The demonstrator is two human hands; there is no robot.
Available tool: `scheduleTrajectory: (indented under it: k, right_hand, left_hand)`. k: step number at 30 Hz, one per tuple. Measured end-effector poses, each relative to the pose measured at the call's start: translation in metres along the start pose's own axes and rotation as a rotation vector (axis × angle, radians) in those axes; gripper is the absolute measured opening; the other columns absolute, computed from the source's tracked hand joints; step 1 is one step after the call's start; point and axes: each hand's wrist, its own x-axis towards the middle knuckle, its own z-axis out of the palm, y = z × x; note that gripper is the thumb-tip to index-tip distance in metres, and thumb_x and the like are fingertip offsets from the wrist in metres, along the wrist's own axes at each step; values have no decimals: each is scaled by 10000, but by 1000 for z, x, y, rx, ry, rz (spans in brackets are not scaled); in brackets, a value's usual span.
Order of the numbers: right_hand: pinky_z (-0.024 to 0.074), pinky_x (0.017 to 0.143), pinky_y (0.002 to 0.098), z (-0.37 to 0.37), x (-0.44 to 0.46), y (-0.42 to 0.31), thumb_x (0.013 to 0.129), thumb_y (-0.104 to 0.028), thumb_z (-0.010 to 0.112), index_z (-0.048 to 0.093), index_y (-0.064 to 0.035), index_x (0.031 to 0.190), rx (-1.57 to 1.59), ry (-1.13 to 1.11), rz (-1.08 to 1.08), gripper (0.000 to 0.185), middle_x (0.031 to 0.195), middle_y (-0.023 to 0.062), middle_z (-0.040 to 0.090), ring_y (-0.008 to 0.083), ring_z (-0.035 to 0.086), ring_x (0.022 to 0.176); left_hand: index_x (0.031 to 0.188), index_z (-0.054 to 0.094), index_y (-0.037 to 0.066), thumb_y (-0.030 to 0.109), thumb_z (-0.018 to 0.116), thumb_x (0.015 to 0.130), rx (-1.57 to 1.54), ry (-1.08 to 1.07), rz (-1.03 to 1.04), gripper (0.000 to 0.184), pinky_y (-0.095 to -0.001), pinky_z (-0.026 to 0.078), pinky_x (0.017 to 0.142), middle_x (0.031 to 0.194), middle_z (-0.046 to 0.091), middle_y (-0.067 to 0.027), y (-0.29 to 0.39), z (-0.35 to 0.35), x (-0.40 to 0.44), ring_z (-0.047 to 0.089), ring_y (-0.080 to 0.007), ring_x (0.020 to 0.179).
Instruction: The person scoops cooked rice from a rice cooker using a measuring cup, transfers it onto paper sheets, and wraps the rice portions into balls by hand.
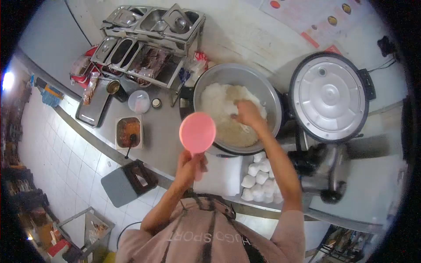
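My left hand (191, 165) is closed around the handle of a pink dipper (198, 132), its round face turned up toward me. The dipper is raised just in front of the near left rim of a large cooking pot (274, 98). White rice (215, 98) fills the bottom of the pot, with a brownish patch on it. Over the rice, my right hand (248, 113) reaches in with curled fingers; what they hold, if anything, is hard to make out. Several white wrapped lumps (262, 177) are piled beside my right forearm, next to a white sheet (219, 175).
The pot's round lid (330, 97) stands raised at the right. Steel pans (153, 19) sit in a rack at the back left. A pan of reddish food (129, 133), a clear tub (139, 101) and a dark tumbler (116, 90) stand left on the counter. A bin (127, 182) stands below.
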Motion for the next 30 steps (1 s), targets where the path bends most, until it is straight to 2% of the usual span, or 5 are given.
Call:
scheduleTrajectory:
  k: [4, 10, 12, 24, 30]
  right_hand:
    - [528, 874, 464, 58, 22, 29, 767, -137, 716, 701, 14, 971, -556, -139, -97, 254, 979, 182, 695, 383, 673, 907]
    - [573, 765, 451, 27, 43, 61, 802, -79, 631, 693, 4, 1005, -442, -76, 110, 228, 1041, 194, 692, 348, 699, 864]
    - [579, 758, 453, 8, 48, 79, 817, -63, 611, 663, 14, 1075, -504, 218, 77, 274, 995, 200, 699, 353, 707, 865]
    - [532, 790, 497, 52, 14, 91, 793, -84, 627, 659, -6, 1082, -148, 45, 14, 301, 885, 263, 667, 441, 655, 880]
    - [530, 756, 514, -12, -7, 21, 795, -60, 612, 659, -14, 1040, -169, -94, -53, 254, 841, 230, 667, 419, 669, 866]
  left_hand:
    - [1069, 521, 76, 135, 558, 988, 70, 78, 41, 106, -316, 471, 486, 808, 542, -34, -8, -35, -13, 536, -159, 559]
    - [1089, 506, 66, 183, 520, 1007, -27, 277, 62, 143, -297, 425, 459, 775, 531, -46, 7, -58, -33, 497, -148, 520]
    - [1076, 513, 52, 175, 524, 997, 1, 300, 83, 147, -303, 436, 435, 758, 542, -56, 11, -70, -35, 500, -148, 489]
    - [1040, 528, 52, 141, 570, 965, -134, 376, 121, 123, -290, 445, 433, 765, 556, -50, 5, -106, -33, 511, -139, 481]
    - [1051, 530, 46, 151, 559, 985, -121, 353, 131, 128, -286, 441, 429, 755, 554, -49, 12, -98, -20, 514, -137, 487]
